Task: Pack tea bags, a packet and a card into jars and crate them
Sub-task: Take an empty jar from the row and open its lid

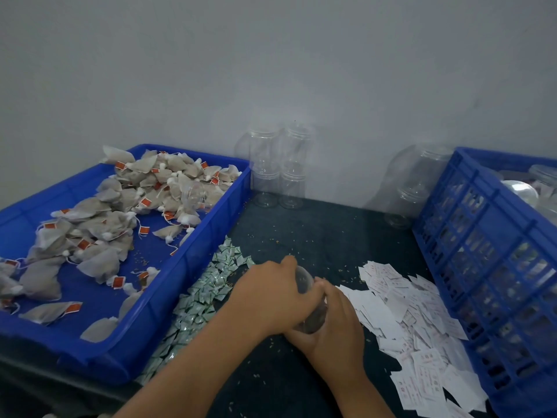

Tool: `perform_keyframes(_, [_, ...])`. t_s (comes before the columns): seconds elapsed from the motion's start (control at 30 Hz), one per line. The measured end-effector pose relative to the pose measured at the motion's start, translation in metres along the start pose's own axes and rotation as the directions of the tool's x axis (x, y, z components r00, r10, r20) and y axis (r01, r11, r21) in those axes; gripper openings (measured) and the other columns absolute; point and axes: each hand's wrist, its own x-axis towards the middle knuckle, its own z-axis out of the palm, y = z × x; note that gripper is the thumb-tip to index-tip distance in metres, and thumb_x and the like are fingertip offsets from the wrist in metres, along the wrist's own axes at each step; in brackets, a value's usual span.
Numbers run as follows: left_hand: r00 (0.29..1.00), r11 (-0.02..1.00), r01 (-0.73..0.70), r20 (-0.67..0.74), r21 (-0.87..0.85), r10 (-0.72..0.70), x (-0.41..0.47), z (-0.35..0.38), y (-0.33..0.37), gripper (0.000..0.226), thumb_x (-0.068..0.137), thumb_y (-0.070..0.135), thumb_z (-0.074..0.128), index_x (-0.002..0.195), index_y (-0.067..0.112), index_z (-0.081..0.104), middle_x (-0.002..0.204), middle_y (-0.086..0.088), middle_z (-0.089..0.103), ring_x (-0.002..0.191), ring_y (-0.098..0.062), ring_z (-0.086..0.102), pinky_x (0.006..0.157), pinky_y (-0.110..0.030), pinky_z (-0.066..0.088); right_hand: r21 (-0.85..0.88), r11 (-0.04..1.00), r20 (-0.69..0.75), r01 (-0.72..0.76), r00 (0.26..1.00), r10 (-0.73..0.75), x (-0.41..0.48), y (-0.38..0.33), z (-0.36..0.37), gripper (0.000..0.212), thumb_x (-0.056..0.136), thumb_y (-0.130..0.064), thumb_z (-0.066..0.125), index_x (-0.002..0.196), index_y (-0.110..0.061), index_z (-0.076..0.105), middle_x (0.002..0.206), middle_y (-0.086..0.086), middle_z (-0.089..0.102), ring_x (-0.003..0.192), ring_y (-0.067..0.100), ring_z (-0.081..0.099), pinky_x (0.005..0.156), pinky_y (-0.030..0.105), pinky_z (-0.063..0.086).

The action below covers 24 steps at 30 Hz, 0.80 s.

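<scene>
curling round a clear plastic jar (315, 319), the fingers (289, 262) of the left hand (271, 297) wrap over its far, rounded end, while the fingers (330, 292) of the right hand (334, 330) clasp its nearer part from the other side. both hands grip tight and touch each other. the jar lies tilted, almost on its side, low over the dark table (316, 230). something grey-brown shows through its wall in the gap between the hands. whether it rests on the table i cannot tell.

just to the left of the hands runs a strip of small green-and-white packets (205, 297). to the right spreads a heap of white printed cards (416, 321). beyond the packets sits a shallow blue tray (187, 267) strewn with tea bags (99, 233) with red tags, and one clear jar (196, 194) lies among them. on the right stands a tall blue slatted crate (482, 267) with jars inside. empty jars (280, 167) are stacked against the grey wall (271, 70) at the back.
</scene>
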Motion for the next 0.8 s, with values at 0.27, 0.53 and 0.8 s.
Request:
perform_keyframes(0.27, [0.935, 0.982, 0.167, 0.329, -0.082, -0.132, 0.005, -0.021, -0.008, 0.082, 0.086, 0.082, 0.02, 0.122, 0.021, 0.061, 0.106, -0.008, 0.068, 0.073, -0.019, 0.076, 0.069, -0.032, 0.05, -0.125, 0.969, -0.124, 0.212, 0.966, -0.227, -0.002, 0.007, 0.008, 0.083, 0.082, -0.071, 0.082, 0.143, -0.021, 0.058, 0.134, -0.004, 0.069, 0.121, 0.019, 0.066, 0.096, 0.033, 0.058])
perform_keyframes(0.53, [0.884, 0.905, 0.3, 0.444, -0.302, -0.145, 0.004, -0.024, -0.026, 0.102, 0.065, 0.107, 0.025, 0.125, 0.032, 0.058, 0.116, 0.002, 0.073, 0.093, -0.015, 0.077, 0.088, -0.035, 0.06, -0.136, 0.944, -0.11, 0.301, 0.942, -0.316, 0.0, 0.008, 0.008, 0.076, 0.086, -0.064, 0.083, 0.139, -0.014, 0.062, 0.133, 0.005, 0.069, 0.121, 0.027, 0.067, 0.103, 0.04, 0.057])
perform_keyframes(0.8, [0.914, 0.897, -0.351, 0.11, -0.27, 0.391, -0.013, -0.029, -0.037, 0.075, 0.067, 0.07, 0.079, 0.134, 0.057, 0.048, 0.125, 0.034, 0.056, 0.114, 0.012, 0.053, 0.094, -0.017, 0.049, 0.147, 0.987, 0.048, 0.071, 0.996, -0.079, -0.004, 0.007, 0.001, 0.09, 0.064, -0.053, 0.087, 0.144, -0.05, 0.046, 0.136, -0.033, 0.057, 0.123, -0.003, 0.058, 0.101, 0.02, 0.05])
